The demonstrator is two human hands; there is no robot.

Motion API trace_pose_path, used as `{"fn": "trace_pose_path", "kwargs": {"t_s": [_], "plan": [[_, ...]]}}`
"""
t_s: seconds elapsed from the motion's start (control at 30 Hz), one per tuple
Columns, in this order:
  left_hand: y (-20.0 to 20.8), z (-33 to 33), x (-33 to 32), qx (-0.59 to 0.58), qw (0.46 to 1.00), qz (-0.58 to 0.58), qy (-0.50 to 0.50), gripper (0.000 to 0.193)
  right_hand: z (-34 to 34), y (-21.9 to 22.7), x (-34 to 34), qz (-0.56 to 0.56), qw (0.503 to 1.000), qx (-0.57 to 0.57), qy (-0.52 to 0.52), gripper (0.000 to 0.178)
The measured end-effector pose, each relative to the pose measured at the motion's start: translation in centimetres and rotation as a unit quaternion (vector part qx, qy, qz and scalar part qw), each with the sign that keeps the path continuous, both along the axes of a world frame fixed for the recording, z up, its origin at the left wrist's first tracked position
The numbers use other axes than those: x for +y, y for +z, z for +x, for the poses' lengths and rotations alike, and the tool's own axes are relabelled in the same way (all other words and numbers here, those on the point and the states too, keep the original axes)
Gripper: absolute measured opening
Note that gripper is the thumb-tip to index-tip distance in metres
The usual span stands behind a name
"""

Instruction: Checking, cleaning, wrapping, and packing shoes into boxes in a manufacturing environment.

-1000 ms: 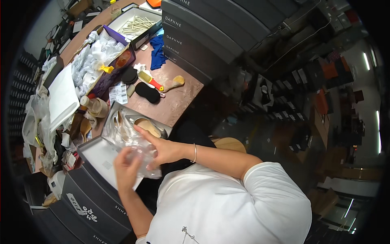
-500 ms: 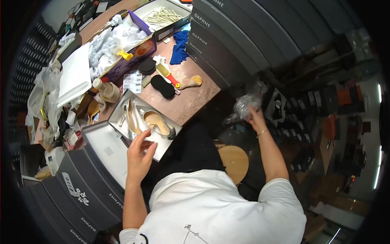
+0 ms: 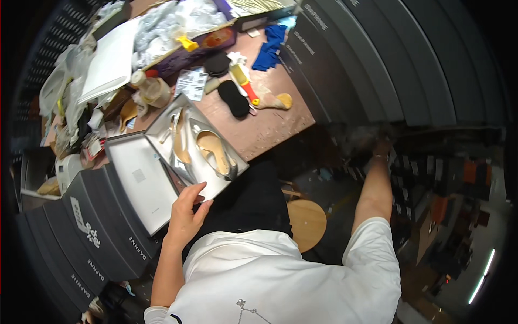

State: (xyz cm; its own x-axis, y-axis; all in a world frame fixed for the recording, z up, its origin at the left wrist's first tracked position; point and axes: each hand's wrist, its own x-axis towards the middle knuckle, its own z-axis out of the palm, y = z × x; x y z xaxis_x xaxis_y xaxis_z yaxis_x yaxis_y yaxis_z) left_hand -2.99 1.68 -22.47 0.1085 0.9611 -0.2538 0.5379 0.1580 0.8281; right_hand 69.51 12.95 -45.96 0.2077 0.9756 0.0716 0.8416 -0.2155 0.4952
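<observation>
A shoe box point(image 3: 200, 175) stands uncovered at the table's near edge. In it lie two silver slingback shoes with beige insoles, a left shoe point(image 3: 181, 146) and a right shoe point(image 3: 213, 152). My left hand point(image 3: 186, 215) is at the box's near edge, its thumb and fingers apart and nothing between them. A white-lined box lid point(image 3: 141, 186) lies beside the box, inner side up. Far out to the right, my right hand point(image 3: 382, 147) reaches into a dark area below the stacked boxes. Its fingers are blurred, and what it holds, if anything, cannot be made out.
Dark shoe boxes point(image 3: 350, 65) tower at the back right; more boxes point(image 3: 102, 227) are stacked at the lower left. On the table lie a yellow-red brush point(image 3: 244, 85), a black oval pad point(image 3: 233, 100), a blue cloth point(image 3: 270, 48) and a squeeze bottle point(image 3: 154, 89). A round stool point(image 3: 306, 224) stands below.
My right arm has swung farther right and outward; the clear crumpled plastic it held no longer shows distinctly. My left hand has drawn slightly back from the shoes. The view has turned.
</observation>
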Motion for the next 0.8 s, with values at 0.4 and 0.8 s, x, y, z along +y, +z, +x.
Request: {"fn": "trace_pose_path", "kwargs": {"t_s": [0.4,0.8], "plan": [[-0.9,2.2,1.6,-0.003,0.997,0.026,-0.076,0.038,-5.0,1.1,-6.1,0.041,0.92,0.348,-0.178,0.009],[-2.1,2.0,2.3,0.017,0.996,-0.035,-0.086,0.035,-1.7,-9.0,-4.4,0.155,0.787,0.587,-0.109,0.033]]}}
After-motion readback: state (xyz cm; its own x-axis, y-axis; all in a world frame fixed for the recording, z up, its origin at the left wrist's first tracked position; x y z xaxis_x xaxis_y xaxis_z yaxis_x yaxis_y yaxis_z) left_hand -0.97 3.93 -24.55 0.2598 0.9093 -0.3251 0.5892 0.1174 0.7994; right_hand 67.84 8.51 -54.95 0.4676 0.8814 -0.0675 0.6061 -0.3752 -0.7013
